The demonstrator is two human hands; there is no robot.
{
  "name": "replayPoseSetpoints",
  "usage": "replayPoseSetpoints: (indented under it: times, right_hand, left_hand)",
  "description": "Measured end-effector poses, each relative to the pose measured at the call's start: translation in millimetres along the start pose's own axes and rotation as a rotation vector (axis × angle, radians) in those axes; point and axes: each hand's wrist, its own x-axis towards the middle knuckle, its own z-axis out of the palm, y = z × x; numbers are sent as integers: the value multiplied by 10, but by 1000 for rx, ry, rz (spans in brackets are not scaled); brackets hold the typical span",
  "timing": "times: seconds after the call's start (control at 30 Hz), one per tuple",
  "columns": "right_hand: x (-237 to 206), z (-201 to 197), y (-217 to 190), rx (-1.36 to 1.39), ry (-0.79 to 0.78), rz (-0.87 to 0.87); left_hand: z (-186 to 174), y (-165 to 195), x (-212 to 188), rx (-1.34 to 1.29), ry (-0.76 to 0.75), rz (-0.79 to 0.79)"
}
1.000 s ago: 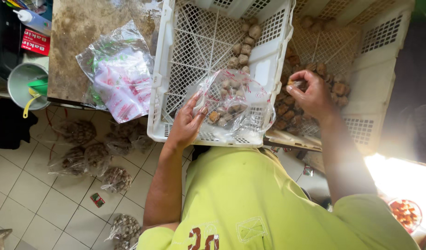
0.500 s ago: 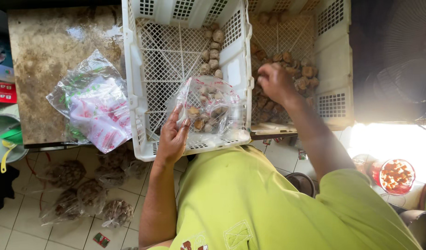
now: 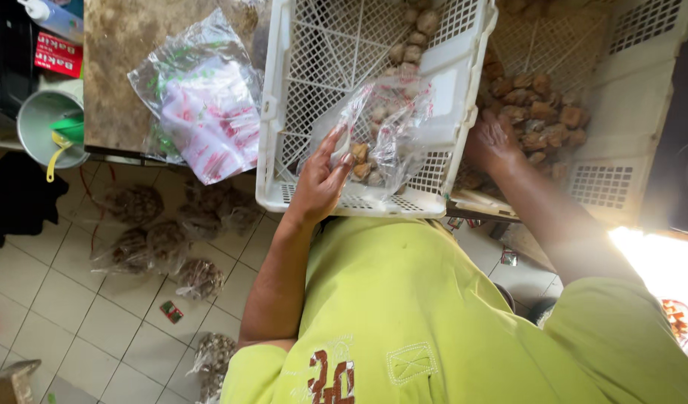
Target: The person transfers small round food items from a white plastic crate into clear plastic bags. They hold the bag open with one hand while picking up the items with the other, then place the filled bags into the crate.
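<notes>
Two white crates crowd both hands beside packets.

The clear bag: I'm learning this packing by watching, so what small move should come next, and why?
Probably the right hand should close on a few brown lumps in the right crate and carry them to the clear bag. The left hand holds that bag up over the white crate, only partly filled, while the right hand rests on the pile.

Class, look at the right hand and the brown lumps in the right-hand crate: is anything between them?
Nothing visible. The right hand rests directly on the brown lumps in the right-hand crate. The white crate's wall stands between that hand and the clear bag.
</notes>
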Motion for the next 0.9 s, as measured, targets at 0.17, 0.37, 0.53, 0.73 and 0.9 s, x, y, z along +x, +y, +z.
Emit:
replayPoseSetpoints:
  times: [0.17,0.37,0.53,0.73,0.9]
  right_hand:
    - [-67,-185,-157,1634,-32,273]
    - [-449,-756,-552,206,210,83]
    - [-654,-486,-1251,896,-219,-104]
    - [-197,265,-1786,174,-6,-339]
    - [-531,-318,-1133,619,-139,-157]
  left_hand:
    - [13,-27,18,-39,-8,225]
    - [52,23,-6,-246,-37,-116]
    - [82,1,0,-320,-62,-182]
    - [111,-42,-12,-463,-47,-237]
    - [116,-51,-16,-459,-36,-243]
